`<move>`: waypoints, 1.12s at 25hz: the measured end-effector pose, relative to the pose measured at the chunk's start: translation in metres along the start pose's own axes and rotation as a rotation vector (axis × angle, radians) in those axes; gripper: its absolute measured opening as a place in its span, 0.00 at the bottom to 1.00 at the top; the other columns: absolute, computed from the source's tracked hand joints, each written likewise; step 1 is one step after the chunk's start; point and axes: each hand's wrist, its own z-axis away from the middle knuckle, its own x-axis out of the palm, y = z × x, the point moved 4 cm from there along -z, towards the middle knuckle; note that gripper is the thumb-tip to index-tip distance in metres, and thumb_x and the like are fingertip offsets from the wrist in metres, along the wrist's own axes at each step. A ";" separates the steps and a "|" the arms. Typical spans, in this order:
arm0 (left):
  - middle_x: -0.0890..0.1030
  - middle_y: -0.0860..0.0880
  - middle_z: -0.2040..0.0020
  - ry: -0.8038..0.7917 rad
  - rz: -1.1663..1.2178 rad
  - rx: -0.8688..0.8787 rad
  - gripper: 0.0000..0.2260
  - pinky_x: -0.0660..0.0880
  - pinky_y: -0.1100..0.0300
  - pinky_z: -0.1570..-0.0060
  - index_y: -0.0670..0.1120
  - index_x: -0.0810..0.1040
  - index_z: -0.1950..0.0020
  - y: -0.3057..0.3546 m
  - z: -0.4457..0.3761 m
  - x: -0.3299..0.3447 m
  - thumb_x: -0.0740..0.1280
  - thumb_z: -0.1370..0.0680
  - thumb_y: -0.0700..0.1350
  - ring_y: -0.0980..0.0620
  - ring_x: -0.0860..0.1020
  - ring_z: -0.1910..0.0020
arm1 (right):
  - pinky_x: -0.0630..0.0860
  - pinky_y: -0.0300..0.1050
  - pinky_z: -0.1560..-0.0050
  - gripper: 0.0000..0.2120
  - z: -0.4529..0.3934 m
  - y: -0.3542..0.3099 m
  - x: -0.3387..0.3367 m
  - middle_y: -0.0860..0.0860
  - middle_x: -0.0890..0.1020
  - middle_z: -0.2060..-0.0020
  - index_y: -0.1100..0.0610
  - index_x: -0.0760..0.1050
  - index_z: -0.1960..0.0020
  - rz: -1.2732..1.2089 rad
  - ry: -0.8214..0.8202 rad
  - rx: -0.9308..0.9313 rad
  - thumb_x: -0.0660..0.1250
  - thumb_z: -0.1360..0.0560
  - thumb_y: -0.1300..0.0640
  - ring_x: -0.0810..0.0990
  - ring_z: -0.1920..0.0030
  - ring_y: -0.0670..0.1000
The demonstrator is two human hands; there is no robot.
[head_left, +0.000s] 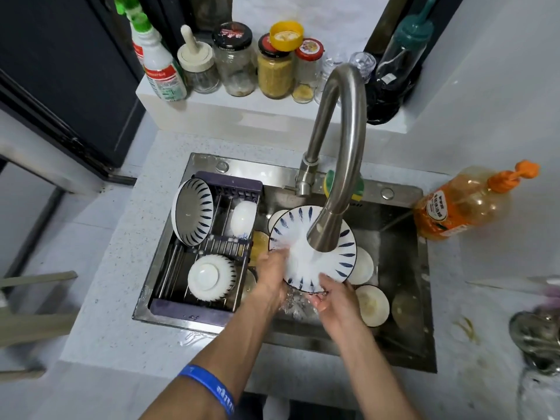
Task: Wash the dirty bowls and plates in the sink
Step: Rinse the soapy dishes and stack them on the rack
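Head view: both hands hold 1 blue-patterned plate point(315, 253) tilted under the running faucet point(333, 165), above the sink point(403, 353). The left hand point(271, 275) grips its rim at 9 o'clock; the right hand point(331, 294) curls round its rim at 6 o'clock. The rack point(218, 186), at the plate's 9 o'clock, carries 3 bowls.

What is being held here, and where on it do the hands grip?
A white plate with blue leaf marks, under the running tap: left hand at its left rim, right hand at its near rim.
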 end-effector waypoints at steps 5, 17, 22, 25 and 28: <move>0.82 0.36 0.43 -0.240 0.327 -0.102 0.18 0.79 0.44 0.45 0.34 0.73 0.33 -0.001 0.005 0.011 0.57 0.21 0.38 0.39 0.81 0.46 | 0.82 0.53 0.60 0.11 0.007 -0.039 0.000 0.53 0.85 0.52 0.56 0.79 0.44 0.288 -0.008 -0.200 0.64 0.22 0.66 0.84 0.55 0.55; 0.84 0.42 0.49 -0.017 -0.043 -0.074 0.11 0.81 0.50 0.49 0.39 0.76 0.40 -0.013 -0.008 0.009 0.66 0.22 0.38 0.44 0.83 0.52 | 0.79 0.45 0.72 0.11 0.012 -0.060 -0.012 0.56 0.83 0.50 0.57 0.74 0.38 0.468 -0.009 -0.226 0.61 0.20 0.63 0.83 0.56 0.54; 0.83 0.49 0.46 -0.007 -0.182 0.060 0.24 0.78 0.52 0.43 0.45 0.74 0.33 -0.006 -0.014 0.019 0.74 0.27 0.40 0.48 0.81 0.50 | 0.81 0.47 0.67 0.14 0.015 -0.045 -0.018 0.53 0.82 0.46 0.49 0.75 0.40 0.315 0.041 -0.261 0.62 0.20 0.65 0.82 0.49 0.55; 0.80 0.45 0.38 0.059 -0.134 0.087 0.26 0.79 0.51 0.43 0.45 0.69 0.26 0.005 -0.012 0.017 0.71 0.23 0.39 0.45 0.80 0.45 | 0.83 0.54 0.56 0.17 0.018 -0.039 -0.011 0.51 0.84 0.48 0.44 0.79 0.49 0.284 0.076 -0.356 0.63 0.22 0.67 0.83 0.48 0.55; 0.82 0.40 0.41 -0.025 0.126 -0.035 0.20 0.79 0.42 0.43 0.43 0.74 0.29 -0.011 -0.009 0.016 0.67 0.22 0.36 0.40 0.82 0.43 | 0.82 0.56 0.50 0.19 0.022 -0.048 -0.009 0.48 0.85 0.50 0.43 0.80 0.50 0.328 0.052 -0.425 0.63 0.23 0.68 0.84 0.49 0.52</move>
